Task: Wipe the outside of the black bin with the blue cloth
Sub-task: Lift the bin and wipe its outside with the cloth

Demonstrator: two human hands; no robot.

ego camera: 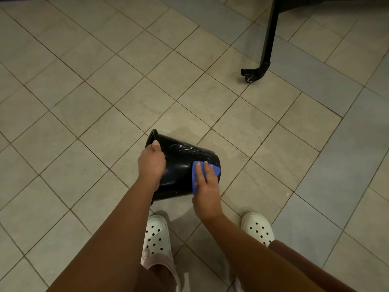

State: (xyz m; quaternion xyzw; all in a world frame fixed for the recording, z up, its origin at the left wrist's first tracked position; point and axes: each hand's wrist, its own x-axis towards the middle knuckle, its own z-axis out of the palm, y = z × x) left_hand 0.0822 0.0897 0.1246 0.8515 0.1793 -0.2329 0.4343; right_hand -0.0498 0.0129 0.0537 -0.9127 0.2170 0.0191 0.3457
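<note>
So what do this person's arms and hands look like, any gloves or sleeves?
Nothing is worn on them: the left hand and right hand have no gloves, no sleeves come into view, and no watch, bracelet or ring shows.

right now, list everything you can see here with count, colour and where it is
bin: 1, black, mid-frame, on its side, mouth to the upper left
cloth: 1, blue, against the bin's wall near its base, under the right hand
floor: 1, beige and grey tiles, across the whole view
stand leg: 1, black, top right, foot on the floor
clogs: 2, white with holes, bottom of frame, on the person's feet
left hand: 1, grips the bin at its rim
right hand: 1, fingers laid flat, pressing the cloth on the bin
</note>
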